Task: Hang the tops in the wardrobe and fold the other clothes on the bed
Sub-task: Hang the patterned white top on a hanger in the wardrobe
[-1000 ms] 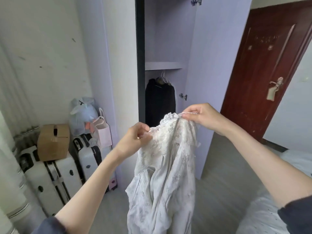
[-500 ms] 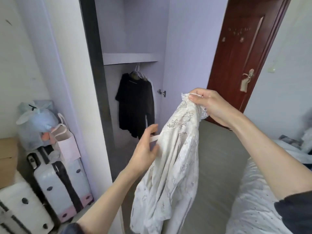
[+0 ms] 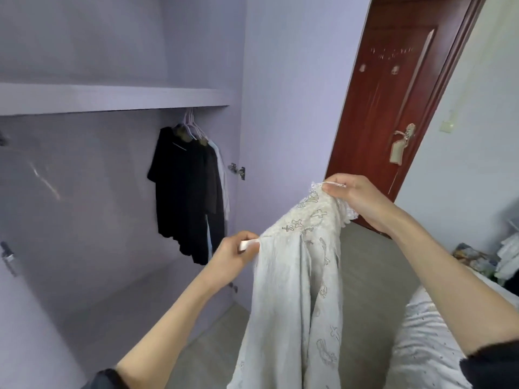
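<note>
since half a second ago the view has swung in toward the wardrobe (image 3: 112,99), so the suitcases and bags on the left have dropped out of sight, and the left hand (image 3: 233,256) has risen and closed on the top (image 3: 295,290), where before it only touched it with loose fingers. nearest, at the lower right corner of the view, the bed (image 3: 427,341) shows a white dotted cover under the right forearm. both dark sleeves sit at the bottom edge. the left hand pinches a white strip at the garment's left shoulder, fingers curled round it. the right hand (image 3: 362,200) is higher and to the right, well apart from the left, gripping the lace-edged neckline between thumb and curled fingers. the pale printed top hangs from both hands in mid-air, over the grey floor (image 3: 373,270) between bed and wardrobe, its lower part running out of the bottom edge. farther back, under the wardrobe shelf near its right end, dark clothes (image 3: 185,197) hang on hangers (image 3: 192,124), with a light one just behind them. a hinge (image 3: 237,171) sits on the open wardrobe door (image 3: 292,94). beyond that stands a shut red-brown room door (image 3: 393,108) with a metal handle. a blurred heap of things (image 3: 494,256) lies at the bed's far right edge.
</note>
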{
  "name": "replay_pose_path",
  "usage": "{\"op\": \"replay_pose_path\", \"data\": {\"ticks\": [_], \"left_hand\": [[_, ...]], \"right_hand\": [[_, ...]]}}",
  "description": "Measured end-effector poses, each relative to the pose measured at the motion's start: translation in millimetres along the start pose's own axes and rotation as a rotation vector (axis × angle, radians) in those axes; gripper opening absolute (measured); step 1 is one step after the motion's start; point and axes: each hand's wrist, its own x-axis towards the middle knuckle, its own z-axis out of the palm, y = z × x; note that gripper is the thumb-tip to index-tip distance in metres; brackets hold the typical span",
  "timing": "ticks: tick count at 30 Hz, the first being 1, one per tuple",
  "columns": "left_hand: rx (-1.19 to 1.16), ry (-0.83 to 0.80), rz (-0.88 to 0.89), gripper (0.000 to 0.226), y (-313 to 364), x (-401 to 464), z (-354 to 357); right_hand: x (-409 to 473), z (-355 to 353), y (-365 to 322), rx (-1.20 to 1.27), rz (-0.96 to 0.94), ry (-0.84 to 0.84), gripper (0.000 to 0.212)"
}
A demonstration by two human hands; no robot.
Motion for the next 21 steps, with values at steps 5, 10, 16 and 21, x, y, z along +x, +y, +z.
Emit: {"op": "replay_pose_path", "data": {"ticks": [5,10,16,21], "left_hand": [[0.082,0.035,0.048,0.013,2,73,-31],[0.173,0.002,0.135,0.02,7,135,-60],[0.243,0.026,0.123,0.019,-21,198,-128],[0.242,-0.041,-0.053,0.009,-73,214,-212]], "right_hand": [[67,31,43,-0.373,0.005,0.078,0.015],[106,109,61,-0.277,-0.138,-0.185,0.025],[199,170,66,-0.261,-0.219,0.029,0.025],[279,202,44,0.006,-0.172,-0.268,0.015]]}}
